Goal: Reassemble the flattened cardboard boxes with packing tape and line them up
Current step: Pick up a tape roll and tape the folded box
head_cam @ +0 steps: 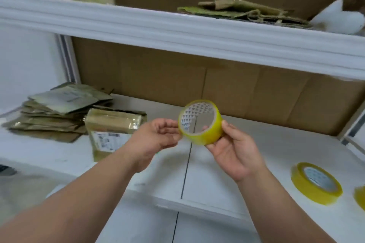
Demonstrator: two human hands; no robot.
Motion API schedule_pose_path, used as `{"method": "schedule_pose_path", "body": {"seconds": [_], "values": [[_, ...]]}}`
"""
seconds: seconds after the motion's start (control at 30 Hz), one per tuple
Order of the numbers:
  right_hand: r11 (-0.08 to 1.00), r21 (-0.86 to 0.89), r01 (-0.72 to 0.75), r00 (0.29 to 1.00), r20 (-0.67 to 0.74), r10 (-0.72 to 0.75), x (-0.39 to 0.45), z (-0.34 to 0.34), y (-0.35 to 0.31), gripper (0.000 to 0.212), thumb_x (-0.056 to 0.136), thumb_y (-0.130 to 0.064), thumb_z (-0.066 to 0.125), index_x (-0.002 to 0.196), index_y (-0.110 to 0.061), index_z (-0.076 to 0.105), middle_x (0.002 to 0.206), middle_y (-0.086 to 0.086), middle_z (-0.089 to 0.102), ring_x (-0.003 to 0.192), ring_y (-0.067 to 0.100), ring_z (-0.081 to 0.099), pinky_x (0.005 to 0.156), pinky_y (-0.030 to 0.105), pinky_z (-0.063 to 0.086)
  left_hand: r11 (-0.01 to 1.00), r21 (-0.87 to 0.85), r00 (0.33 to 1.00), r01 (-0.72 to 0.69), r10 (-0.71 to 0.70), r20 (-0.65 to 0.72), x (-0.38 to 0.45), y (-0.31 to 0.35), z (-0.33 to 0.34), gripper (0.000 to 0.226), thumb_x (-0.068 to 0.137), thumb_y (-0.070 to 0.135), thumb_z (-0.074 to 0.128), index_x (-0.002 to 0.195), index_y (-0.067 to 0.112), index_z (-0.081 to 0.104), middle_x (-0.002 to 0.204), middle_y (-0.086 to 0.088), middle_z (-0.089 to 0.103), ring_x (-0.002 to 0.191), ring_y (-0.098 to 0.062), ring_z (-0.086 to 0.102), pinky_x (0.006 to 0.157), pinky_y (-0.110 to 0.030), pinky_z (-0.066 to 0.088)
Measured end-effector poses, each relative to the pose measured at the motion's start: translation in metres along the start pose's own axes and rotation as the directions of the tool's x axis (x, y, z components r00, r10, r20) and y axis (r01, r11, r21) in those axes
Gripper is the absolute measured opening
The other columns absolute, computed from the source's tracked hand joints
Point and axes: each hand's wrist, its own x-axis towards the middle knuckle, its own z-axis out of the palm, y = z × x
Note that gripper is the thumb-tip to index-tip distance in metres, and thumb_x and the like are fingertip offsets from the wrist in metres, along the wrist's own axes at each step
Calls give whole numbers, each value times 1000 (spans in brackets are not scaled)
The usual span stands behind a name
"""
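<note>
My right hand [235, 150] gripped tape roll [200, 122] mid-frame; left hand [158, 136] pinched its edge. Risk: tape end could tear w/ hasty pull.

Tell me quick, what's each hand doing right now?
Left hand: fingers curled, pinching at the edge of the yellow tape roll.
Right hand: holding the same tape roll, fingers and thumb wrapped round it.

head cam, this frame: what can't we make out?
- Loose end of the yellow packing tape roll: not discernible; left hand fingertips cover that edge.
- Printed label on the taped-up cardboard box: motion-blurred.
- Third yellow roll: cut off by right edge.
</note>
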Motion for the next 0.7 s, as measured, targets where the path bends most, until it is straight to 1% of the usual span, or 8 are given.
{"method": "schedule_pose_path", "body": {"seconds": [0.07, 0.17, 0.23, 0.37, 0.5, 0.57, 0.63, 0.7], "values": [[998, 34, -46, 999, -1, 46, 5, 27, 28, 31, 85, -15, 51, 108, 2, 65, 110, 20, 71, 95, 27, 73, 84, 46, 58, 995, 91, 991, -51, 62, -121, -14, 9, -29, 21, 86, -11, 65, 100, 4, 67, 90, -13, 72, 83, -19, 66, 76, -26, 56], [992, 77, -96, 995, -8, 97, 11, 58, 67, 36, 84, -15, 53, 111, 4, 67, 114, 21, 70, 96, 27, 73, 85, 45, 57, 970, 228, 956, -83, 143, -258, -34, 20, -68, 10, 89, -2, 67, 95, 5, 69, 90, -18, 73, 80, -28, 66, 82, -38, 57], [992, 55, -117, 993, -14, 118, 18, 74, 87, 48, 85, -10, 53, 131, 4, 54, 124, 23, 65, 107, 29, 69, 86, 47, 57, 957, 279, 929, -80, 173, -328, -44, 26, -93, 8, 92, 3, 65, 90, 9, 70, 88, -14, 75, 82, -27, 70, 79, -39, 59], [944, -281, -174, 982, 22, 187, 31, 93, 109, 48, 101, -5, 41, 142, -31, 42, 122, 22, 65, 97, 36, 71, 88, 55, 55, 943, 330, 915, -51, 176, -362, -58, 37, -137, 11, 97, 11, 61, 88, 11, 66, 87, -10, 74, 81, -21, 69, 75, -34, 59], [761, -646, -62, 953, 187, 237, 47, 112, 112, 58, 90, -7, 54, 136, -41, 47, 90, 15, 69, 82, 27, 67, 92, 46, 47, 960, 280, 913, -17, 129, -387, -61, 51, -167, 16, 100, 11, 55, 85, 9, 60, 78, -9, 68, 75, -24, 68, 52, -19, 53], [583, -808, 86, 941, 259, 220, 61, 122, 108, 65, 76, -21, 66, 134, -47, 49, 76, 6, 60, 76, 19, 61, 88, 41, 45, 960, 280, 914, -17, 129, -385, -58, 56, -182, 17, 100, 11, 55, 84, 10, 59, 76, -11, 66, 72, -23, 67, 57, -27, 57], [390, -897, 207, 925, 309, 222, 78, 131, 104, 60, 66, -42, 75, 122, -52, 56, 87, 3, 55, 86, 16, 57, 89, 39, 43, 957, 289, 911, -25, 141, -388, -53, 59, -198, 18, 100, 12, 55, 83, 10, 60, 70, -10, 66, 73, -28, 66, 76, -46, 60], [310, -914, 262, 912, 339, 229, 94, 140, 106, 56, 58, -60, 74, 111, -47, 61, 114, 1, 55, 106, 14, 56, 98, 40, 46, 960, 280, 906, -19, 135, -400, -46, 63, -210, 17, 100, 9, 55, 83, 10, 60, 67, -11, 65, 70, -27, 65, 74, -44, 59]]}}
